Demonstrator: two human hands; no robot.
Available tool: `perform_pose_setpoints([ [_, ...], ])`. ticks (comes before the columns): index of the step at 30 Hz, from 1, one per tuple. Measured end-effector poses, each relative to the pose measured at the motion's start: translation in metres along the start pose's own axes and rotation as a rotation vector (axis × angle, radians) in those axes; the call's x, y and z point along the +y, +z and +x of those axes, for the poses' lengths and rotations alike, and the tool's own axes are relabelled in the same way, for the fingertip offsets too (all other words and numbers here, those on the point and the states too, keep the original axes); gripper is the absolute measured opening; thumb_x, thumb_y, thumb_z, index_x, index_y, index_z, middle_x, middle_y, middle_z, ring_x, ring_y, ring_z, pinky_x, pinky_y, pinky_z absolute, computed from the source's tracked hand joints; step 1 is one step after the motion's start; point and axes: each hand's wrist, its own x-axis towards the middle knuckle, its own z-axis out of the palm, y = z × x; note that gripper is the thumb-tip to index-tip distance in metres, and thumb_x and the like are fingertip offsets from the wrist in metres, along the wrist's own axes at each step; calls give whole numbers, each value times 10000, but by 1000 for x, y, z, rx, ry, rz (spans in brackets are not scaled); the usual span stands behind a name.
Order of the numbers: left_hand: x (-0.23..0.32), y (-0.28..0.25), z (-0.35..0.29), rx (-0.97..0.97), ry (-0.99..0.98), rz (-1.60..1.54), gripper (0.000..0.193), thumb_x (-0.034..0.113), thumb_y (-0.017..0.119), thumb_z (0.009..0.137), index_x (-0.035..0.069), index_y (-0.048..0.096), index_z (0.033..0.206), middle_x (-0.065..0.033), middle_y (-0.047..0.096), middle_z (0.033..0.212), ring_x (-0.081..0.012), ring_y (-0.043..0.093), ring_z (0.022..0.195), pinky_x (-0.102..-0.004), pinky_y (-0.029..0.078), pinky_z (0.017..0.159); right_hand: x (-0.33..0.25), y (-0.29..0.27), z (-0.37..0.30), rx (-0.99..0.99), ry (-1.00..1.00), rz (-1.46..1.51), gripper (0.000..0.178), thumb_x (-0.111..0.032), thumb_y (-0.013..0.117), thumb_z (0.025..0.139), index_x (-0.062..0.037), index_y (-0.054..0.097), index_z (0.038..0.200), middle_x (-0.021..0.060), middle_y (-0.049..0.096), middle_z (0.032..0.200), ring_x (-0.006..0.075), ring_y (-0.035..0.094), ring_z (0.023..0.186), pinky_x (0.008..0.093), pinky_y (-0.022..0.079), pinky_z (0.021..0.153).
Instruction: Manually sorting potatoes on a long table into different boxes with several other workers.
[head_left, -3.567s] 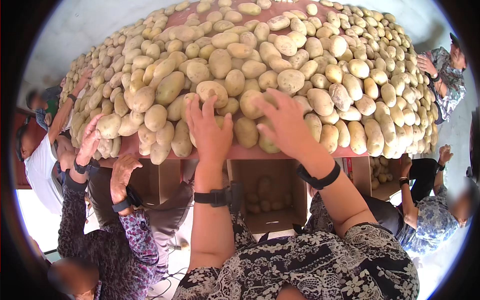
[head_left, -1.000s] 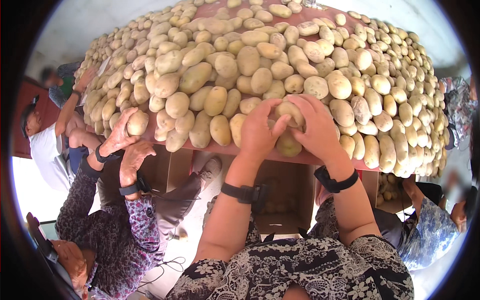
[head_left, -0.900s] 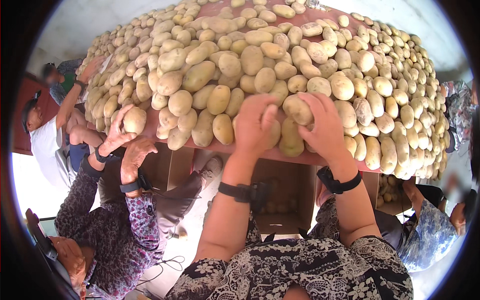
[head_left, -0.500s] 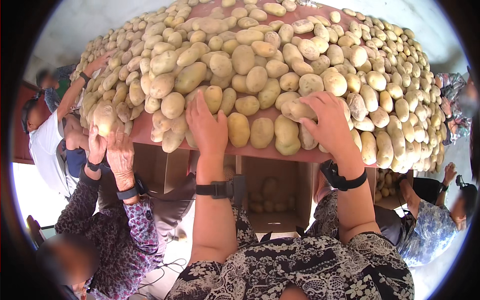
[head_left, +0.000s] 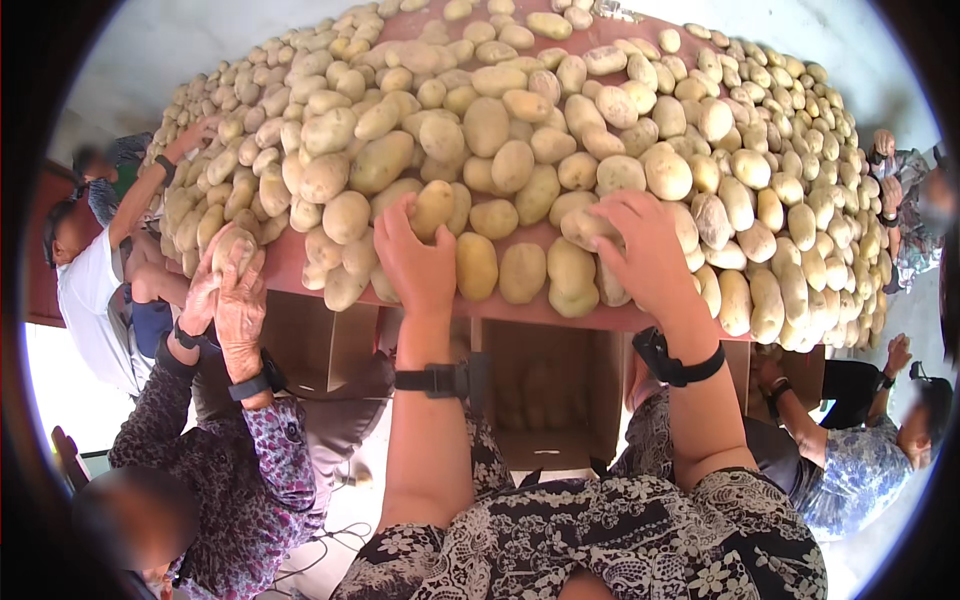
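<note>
Head view: left hand (head_left: 416,262) holds yellow oval potato (head_left: 434,207); grip of right hand (head_left: 650,250) holds tan oblong potato (head_left: 579,227) roughly along red counter (head_left: 287,260) edge.

Black top (head_left: 610,525), pale floral print, short sleeves (head_left: 725,487); black wrist straps (head_left: 425,381).

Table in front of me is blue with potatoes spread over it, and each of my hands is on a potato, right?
Not blue: the head view shows a red table. Your left hand is on one potato, your right hand on another potato.
</note>
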Motion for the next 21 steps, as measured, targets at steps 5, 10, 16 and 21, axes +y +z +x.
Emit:
perform_pose_setpoints([
  [5, 0, 1, -1, -2, 5, 24, 539, 17, 750, 774, 41, 577, 1284, -158, 588, 1178, -330, 589, 1110, -414, 499, 970, 0, 2, -1, -13, 26, 34, 313, -106, 748, 813, -87, 666, 1114, 88, 634, 1126, 310, 589, 1127, 459, 445, 982],
  [10, 2, -1, 2, -110, -80, -27, 527, 58, 772, 796, 29, 587, 1288, -179, 631, 1209, -334, 616, 1119, -414, 502, 980, 1, 1, -1, -18, 34, 52, 314, -111, 749, 819, -94, 664, 1122, 84, 632, 1136, 301, 592, 1132, 455, 441, 982],
  [16, 17, 1, -1, -81, -67, -272, 556, 92, 822, 776, 37, 609, 1287, -170, 657, 1218, -348, 646, 1090, -413, 523, 954, -2, 2, 2, -24, 25, 47, 325, -112, 750, 813, -92, 660, 1124, 89, 633, 1133, 308, 597, 1118, 453, 445, 979],
  [21, 37, 19, -19, -228, 238, -212, 537, 121, 862, 746, 76, 656, 1240, -144, 660, 1274, -358, 606, 1198, -441, 490, 1017, -2, -2, 0, -26, 29, 16, 348, -103, 746, 808, -86, 665, 1146, 103, 637, 1156, 327, 594, 1120, 455, 455, 978],
])
